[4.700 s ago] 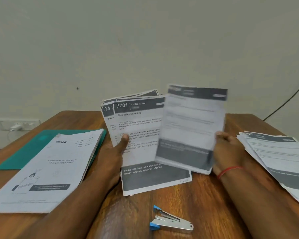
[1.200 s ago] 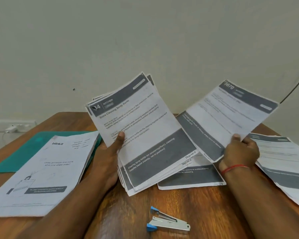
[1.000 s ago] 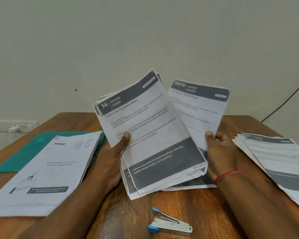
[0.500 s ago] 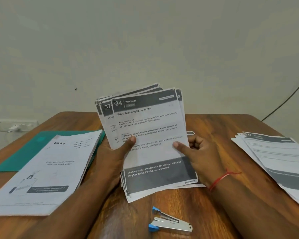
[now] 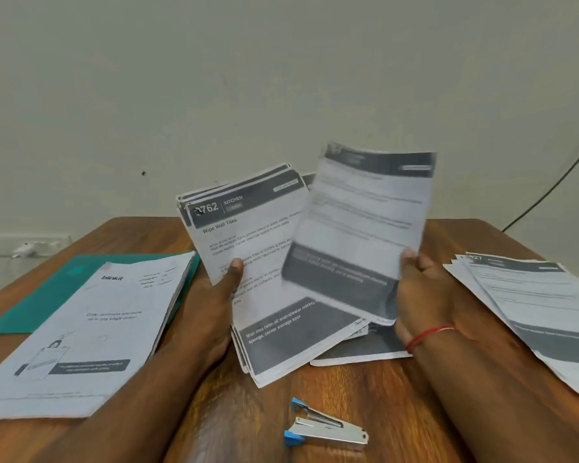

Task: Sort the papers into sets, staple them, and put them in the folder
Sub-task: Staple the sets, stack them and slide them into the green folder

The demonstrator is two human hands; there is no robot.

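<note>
My left hand (image 5: 214, 295) grips a fanned stack of printed papers (image 5: 254, 235), thumb on the top sheet headed "Wipe Wall Tiles". My right hand (image 5: 422, 289) pinches a single sheet (image 5: 365, 228) by its right edge; the sheet is lifted off the stack and blurred. Under it one sheet (image 5: 365, 354) lies flat on the table. A sorted pile of papers (image 5: 532, 305) lies at the right. A green folder (image 5: 57, 292) lies at the left, partly covered by a "blinkit" stapled set (image 5: 91, 332). A silver stapler with blue ends (image 5: 325, 427) lies near the front.
The wooden table (image 5: 348, 396) runs back to a pale wall. A wall socket with a white plug (image 5: 27, 247) sits at the left. A dark cable (image 5: 555, 182) hangs down the wall at the right.
My right hand has pulled the "Store Cleaning Spray Bottle" sheet off the stack and lifted it to the right. The "Wipe Wall Tiles" sheet is now on top in my left hand.
</note>
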